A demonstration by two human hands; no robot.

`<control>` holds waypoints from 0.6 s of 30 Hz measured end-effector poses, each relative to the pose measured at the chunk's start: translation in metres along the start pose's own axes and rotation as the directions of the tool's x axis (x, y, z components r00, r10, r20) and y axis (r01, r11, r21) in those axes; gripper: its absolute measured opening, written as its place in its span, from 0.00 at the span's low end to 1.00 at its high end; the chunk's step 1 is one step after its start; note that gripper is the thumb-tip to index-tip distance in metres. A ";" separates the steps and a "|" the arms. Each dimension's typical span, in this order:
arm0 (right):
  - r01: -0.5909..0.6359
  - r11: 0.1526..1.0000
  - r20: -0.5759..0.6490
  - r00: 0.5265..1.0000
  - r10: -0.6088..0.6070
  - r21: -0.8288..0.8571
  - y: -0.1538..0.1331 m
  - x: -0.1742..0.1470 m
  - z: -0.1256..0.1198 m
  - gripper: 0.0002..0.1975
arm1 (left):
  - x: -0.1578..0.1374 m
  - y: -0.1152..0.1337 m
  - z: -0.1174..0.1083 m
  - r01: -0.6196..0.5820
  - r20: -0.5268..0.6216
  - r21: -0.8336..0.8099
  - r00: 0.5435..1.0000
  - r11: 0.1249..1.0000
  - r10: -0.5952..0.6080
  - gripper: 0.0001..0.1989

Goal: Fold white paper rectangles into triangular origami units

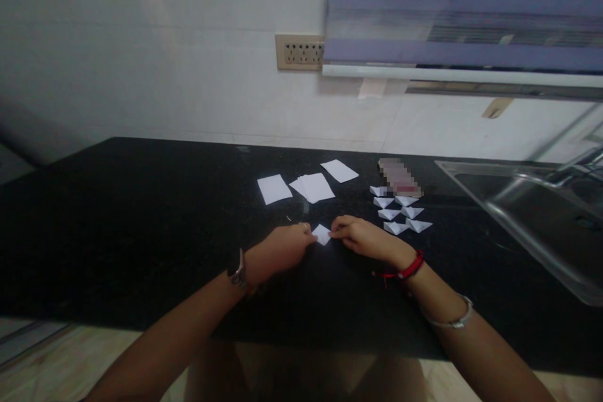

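Note:
A small folded piece of white paper (322, 235) lies on the black countertop, its outline like a diamond. At its left corner, my left hand (285, 248) pinches the paper between thumb and finger. My right hand (360, 237) grips the opposite corner with its fingertips, the other fingers curled. Beyond the hands are a stack of white paper sheets (316, 187), slightly fanned, a white sheet (274, 189) to its left and another sheet (340, 171) behind it. Several folded paper pieces (394, 227), pointed in shape, sit in two columns to the right of my right hand.
The black countertop (141, 232) runs along a white tiled wall. A phone-like flat object (399, 177), blurred out, lies behind the folded pieces. At the right is a metal sink (541, 226) with a faucet (577, 166). A wall socket (299, 53) is above, beside a purple hanging sheet (452, 6).

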State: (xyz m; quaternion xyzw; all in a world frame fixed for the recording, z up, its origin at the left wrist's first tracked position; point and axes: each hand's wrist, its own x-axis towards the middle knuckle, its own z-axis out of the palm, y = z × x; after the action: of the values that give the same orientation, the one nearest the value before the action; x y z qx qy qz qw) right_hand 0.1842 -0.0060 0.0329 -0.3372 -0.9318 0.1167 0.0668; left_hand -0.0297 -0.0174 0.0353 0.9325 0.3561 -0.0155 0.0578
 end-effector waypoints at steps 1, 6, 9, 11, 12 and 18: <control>0.004 1.000 0.001 1.000 -0.004 0.021 0.002 0.000 0.000 0.18 | 0.000 0.001 -0.001 0.006 0.008 -0.011 1.000 1.000 -0.006 0.17; 0.003 0.994 0.018 1.000 -0.005 0.110 0.009 -0.002 -0.001 0.18 | -0.001 0.004 -0.006 0.028 0.025 -0.049 0.999 0.998 -0.027 0.17; 0.016 0.992 0.028 0.999 -0.020 0.129 0.010 -0.004 -0.002 0.18 | 0.000 0.002 -0.004 0.012 0.024 -0.072 1.000 0.997 -0.011 0.17; 0.018 0.995 0.035 0.999 -0.021 0.102 0.007 -0.005 -0.001 0.18 | 0.001 0.000 0.000 -0.006 0.019 -0.084 1.000 0.996 0.008 0.17; 0.007 0.997 0.033 0.999 -0.010 0.075 0.005 -0.005 0.000 0.19 | 0.001 -0.002 0.001 -0.012 0.016 -0.086 1.000 0.996 0.014 0.18; -0.111 0.994 -0.053 0.992 0.111 0.001 -0.009 -0.004 0.006 0.18 | 0.003 -0.008 0.007 -0.062 -0.025 -0.107 0.998 0.992 0.059 0.17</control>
State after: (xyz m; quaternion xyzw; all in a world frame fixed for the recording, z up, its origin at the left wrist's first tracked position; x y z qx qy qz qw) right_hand 0.1812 -0.0164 0.0294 -0.3914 -0.9097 0.1103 0.0844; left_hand -0.0331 -0.0104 0.0278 0.9386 0.3285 0.0155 0.1046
